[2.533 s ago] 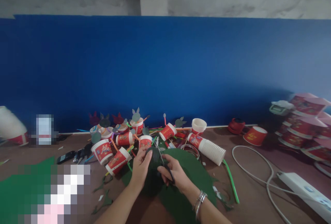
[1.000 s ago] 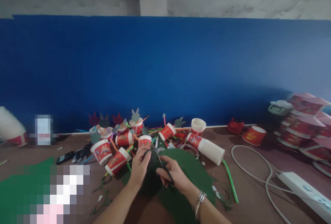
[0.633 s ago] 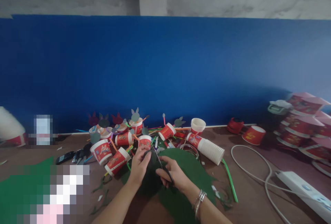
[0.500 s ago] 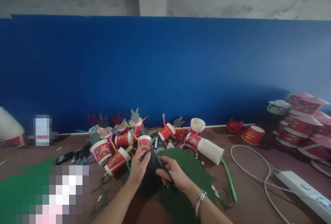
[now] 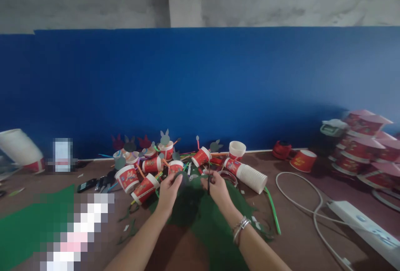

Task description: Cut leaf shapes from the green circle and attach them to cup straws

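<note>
My left hand pinches a small dark piece of paper between thumb and fingers; its exact outline is hard to make out. In my right hand, which wears silvery bracelets at the wrist, is a pair of dark-handled scissors, held upright and apart from that piece. Beneath both hands lies a green sheet with curved edges. Just beyond my fingers are red paper cups, among them a tipped one with a straw and an upright one.
Stacked paper cups lie right of centre, near a green straw. A white power strip and its looped cable occupy the right. Pink-topped cups are piled behind. More green sheet lies left, below dark keys.
The scissors have moved away from the dark piece, up and to the right, and turned upright. My left hand has shifted slightly and still holds the piece. The camera view has tilted a little.
</note>
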`<action>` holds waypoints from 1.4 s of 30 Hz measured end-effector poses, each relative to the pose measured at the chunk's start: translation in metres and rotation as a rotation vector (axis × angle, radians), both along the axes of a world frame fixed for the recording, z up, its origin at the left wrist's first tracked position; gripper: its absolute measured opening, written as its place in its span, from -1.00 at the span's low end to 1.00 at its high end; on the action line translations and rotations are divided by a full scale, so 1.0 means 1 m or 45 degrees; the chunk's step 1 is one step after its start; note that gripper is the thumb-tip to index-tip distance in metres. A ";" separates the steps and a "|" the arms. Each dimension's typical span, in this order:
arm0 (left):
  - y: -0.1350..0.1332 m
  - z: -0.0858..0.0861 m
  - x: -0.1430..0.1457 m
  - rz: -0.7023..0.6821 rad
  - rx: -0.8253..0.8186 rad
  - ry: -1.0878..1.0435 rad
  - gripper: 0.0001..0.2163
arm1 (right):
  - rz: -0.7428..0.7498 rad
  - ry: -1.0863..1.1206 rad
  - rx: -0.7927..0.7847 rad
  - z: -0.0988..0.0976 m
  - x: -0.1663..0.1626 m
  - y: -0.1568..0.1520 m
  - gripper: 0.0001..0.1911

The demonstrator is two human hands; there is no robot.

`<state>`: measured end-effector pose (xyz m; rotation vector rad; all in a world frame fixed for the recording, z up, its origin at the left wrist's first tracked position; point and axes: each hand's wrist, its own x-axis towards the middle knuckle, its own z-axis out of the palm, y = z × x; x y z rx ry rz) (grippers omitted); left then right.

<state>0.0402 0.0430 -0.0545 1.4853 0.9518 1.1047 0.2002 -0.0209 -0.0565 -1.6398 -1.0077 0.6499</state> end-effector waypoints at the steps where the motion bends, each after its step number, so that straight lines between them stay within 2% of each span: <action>1: 0.000 0.002 0.000 -0.008 -0.013 0.019 -0.76 | 0.005 -0.126 -0.051 0.002 0.002 0.000 -0.68; 6: -0.003 0.003 -0.007 -0.101 -0.061 0.109 -0.76 | 0.089 -0.326 -0.177 0.012 -0.005 -0.008 -0.64; 11: -0.016 -0.010 -0.025 -0.098 -0.038 0.241 -0.78 | 0.228 -0.593 -0.262 0.003 -0.025 -0.025 -0.51; 15: -0.029 -0.023 -0.030 -0.079 0.062 0.340 -0.82 | 0.300 -0.812 -0.231 -0.006 -0.029 -0.034 -0.61; 17: -0.036 -0.026 -0.030 -0.101 0.127 0.404 -0.83 | 0.357 -0.897 -0.253 -0.007 -0.028 -0.035 -0.60; 19: -0.042 -0.027 -0.029 -0.146 0.255 0.599 -0.83 | 0.396 -0.946 -0.264 -0.007 -0.026 -0.036 -0.58; 22: -0.050 -0.026 -0.028 -0.163 0.502 0.891 -0.87 | 0.351 -0.918 -0.224 -0.010 -0.023 -0.037 -0.57; 25: -0.053 -0.024 -0.028 -0.136 0.664 0.983 -0.85 | 0.261 -0.784 -0.105 -0.014 -0.020 -0.039 -0.61; 27: -0.053 -0.024 -0.028 -0.155 0.709 0.989 -0.80 | 0.296 -0.717 -0.040 -0.015 -0.018 -0.041 -0.61; 30: -0.053 -0.023 -0.028 -0.228 0.734 0.968 -0.70 | 0.452 -0.737 0.004 -0.015 -0.015 -0.043 -0.57; 32: -0.054 -0.022 -0.029 -0.294 0.746 0.945 -0.64 | 0.529 -0.792 -0.005 -0.015 -0.013 -0.043 -0.54; 36: -0.053 -0.023 -0.030 -0.423 0.754 0.918 -0.58 | 0.542 -0.848 -0.077 -0.016 -0.012 -0.044 -0.52; 39: -0.050 -0.031 -0.031 -0.434 0.772 0.923 -0.55 | 0.485 -0.808 -0.081 -0.014 -0.008 -0.044 -0.53; 42: -0.046 -0.043 -0.032 -0.370 0.807 0.938 -0.53 | 0.251 -0.806 -0.145 -0.008 0.000 -0.043 -0.54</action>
